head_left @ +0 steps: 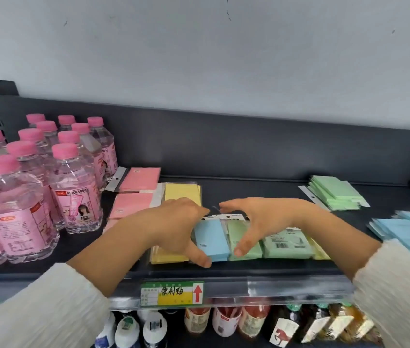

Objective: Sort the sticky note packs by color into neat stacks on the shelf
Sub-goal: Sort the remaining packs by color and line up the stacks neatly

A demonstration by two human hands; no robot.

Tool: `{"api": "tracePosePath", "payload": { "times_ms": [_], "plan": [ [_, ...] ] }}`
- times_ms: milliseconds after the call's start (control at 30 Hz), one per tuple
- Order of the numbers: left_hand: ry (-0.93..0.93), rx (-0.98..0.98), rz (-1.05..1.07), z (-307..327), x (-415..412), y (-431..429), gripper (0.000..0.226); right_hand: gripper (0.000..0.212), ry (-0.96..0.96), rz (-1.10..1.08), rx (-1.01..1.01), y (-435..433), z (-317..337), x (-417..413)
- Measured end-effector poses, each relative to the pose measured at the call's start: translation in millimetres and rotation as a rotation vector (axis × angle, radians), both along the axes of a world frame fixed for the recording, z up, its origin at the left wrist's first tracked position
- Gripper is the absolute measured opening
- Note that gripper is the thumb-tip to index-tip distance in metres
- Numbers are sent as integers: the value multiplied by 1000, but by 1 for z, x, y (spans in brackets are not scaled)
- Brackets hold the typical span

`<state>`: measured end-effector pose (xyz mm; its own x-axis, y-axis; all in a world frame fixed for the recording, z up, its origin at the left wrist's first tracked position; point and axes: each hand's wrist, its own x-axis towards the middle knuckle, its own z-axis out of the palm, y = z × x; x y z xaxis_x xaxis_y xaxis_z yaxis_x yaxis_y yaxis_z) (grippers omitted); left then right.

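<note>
Your left hand (173, 224) spans the blue pack (211, 238) front to back, thumb at its near left corner and fingers curled over the far edge by the hang tab, so it grasps that pack. Your right hand (266, 219) has its thumb down on the green pack (245, 244) just beside. Its fingers arch over the far edge, but I cannot tell whether they close on it.

Both packs lie flat at the front middle of the shelf (249, 187), touching side by side. A second green pack (287, 243), barcode up, is to their right, and a yellow pack (168, 254) lies partly under your left hand.

Lift one colour at a time. Pinch by the long edges, not the flimsy tab, and raise the pack clear so its neighbours don't drag. The blue stack (407, 229) sits at the far right and the green stack (334, 192) at the back right — set each pack square on its pile, tabs facing the same way.
</note>
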<state>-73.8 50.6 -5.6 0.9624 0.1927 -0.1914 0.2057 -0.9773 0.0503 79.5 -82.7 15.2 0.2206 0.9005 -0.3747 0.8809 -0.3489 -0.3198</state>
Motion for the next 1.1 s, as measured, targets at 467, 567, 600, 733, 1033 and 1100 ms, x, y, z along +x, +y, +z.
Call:
{"api": "tracePosePath", "payload": {
  "times_ms": [467, 567, 600, 733, 1033, 1100],
  "plan": [
    [13, -14, 9, -15, 34, -15, 60, 77, -153, 28, 107, -25, -23, 7],
    [4, -7, -28, -16, 44, -25, 64, 80, -139, 0, 104, -34, -22, 16],
    [2, -10, -36, -16, 47, -27, 64, 81, -131, -13, 103, -38, -22, 19],
    [0, -52, -38, -16, 61, -41, 64, 80, -92, -48, 110, -54, -20, 32],
    [47, -21, 24, -9, 60, -48, 68, 118, -87, -23, 86, -89, -8, 78],
    [57, -22, 64, -6, 57, -55, 88, 116, -134, 8, 32, -102, -8, 92]
  ]
}}
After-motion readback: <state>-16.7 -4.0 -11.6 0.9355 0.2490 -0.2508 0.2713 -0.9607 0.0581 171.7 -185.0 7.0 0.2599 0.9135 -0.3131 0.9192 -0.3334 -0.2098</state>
